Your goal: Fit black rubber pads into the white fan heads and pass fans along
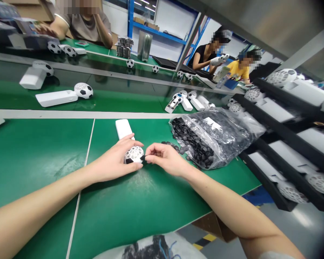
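Note:
A white device with a football-shaped head (135, 154) lies on the green table, its flat white handle (124, 129) pointing away from me. My left hand (118, 160) is closed around the head, thumb on the near side and fingers over the far side. Pinched between the thumb and fingertips of my right hand (163, 157) is a small black plastic piece (143, 158), at the right side of the head. One black patch shows on the head's lower left; the rest of its visible surface is open white lattice.
A clear plastic bag of black pieces (194, 144) lies open to the right, with loose pieces (175, 146) spilling beside it. Black racks (272, 118) of white devices stand at the far right. Beyond the pale strip, a belt carries football-headed devices (64, 96). Co-workers sit across.

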A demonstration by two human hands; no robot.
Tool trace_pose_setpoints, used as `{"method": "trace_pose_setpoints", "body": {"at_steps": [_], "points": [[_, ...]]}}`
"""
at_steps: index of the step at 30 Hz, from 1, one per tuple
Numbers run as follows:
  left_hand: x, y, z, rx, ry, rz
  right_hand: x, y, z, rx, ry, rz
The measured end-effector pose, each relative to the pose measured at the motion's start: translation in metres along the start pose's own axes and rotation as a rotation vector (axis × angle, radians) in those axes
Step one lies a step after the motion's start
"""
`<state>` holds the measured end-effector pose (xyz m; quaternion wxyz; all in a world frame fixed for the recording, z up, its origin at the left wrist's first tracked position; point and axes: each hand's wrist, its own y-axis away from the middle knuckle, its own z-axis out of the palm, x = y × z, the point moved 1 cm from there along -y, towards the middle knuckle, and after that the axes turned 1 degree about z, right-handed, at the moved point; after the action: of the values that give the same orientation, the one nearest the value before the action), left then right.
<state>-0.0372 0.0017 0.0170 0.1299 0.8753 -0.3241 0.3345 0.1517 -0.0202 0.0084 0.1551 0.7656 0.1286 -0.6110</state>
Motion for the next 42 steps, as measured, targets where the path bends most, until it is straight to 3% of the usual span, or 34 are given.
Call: {"method": "trace_pose_setpoints", "body": {"at_steps": [4,8,13,15,17,19,22,26,33,38,42], "points": [[0.002,-0.001,0.004,0.044,0.053,-0.017,-0.002,-0.007,-0.002,-0.03,0.055,-0.028],[0.003,-0.002,0.009,0.087,0.085,-0.022,-0.001,-0.016,0.0,-0.038,0.025,0.04],[0.002,-0.004,0.007,0.042,0.094,0.01,0.001,-0.02,-0.009,-0.005,0.037,0.044],[-0.001,-0.004,0.004,0.015,0.082,-0.003,-0.001,-0.017,-0.025,0.115,0.207,-0.004],[-0.004,-0.005,0.002,-0.005,0.065,0.01,-0.001,-0.012,-0.044,0.27,0.5,-0.023],[-0.007,-0.006,0.001,-0.031,0.059,0.072,0.001,-0.006,-0.06,0.345,0.772,0.0],[-0.009,-0.006,0.0,0.001,0.027,0.093,0.007,0.0,-0.068,0.266,0.96,0.022],[-0.011,-0.004,-0.004,0.056,-0.01,-0.092,0.011,-0.001,-0.061,0.212,1.061,0.019],[-0.011,-0.001,-0.017,-0.15,0.133,-0.023,0.008,-0.021,-0.062,0.162,0.958,0.113],[-0.004,0.002,-0.014,-0.054,0.042,-0.093,0.007,-0.022,-0.071,0.092,0.874,0.1],[-0.003,0.003,-0.011,-0.047,0.099,-0.089,0.009,-0.011,-0.074,0.103,0.903,0.051]]}}
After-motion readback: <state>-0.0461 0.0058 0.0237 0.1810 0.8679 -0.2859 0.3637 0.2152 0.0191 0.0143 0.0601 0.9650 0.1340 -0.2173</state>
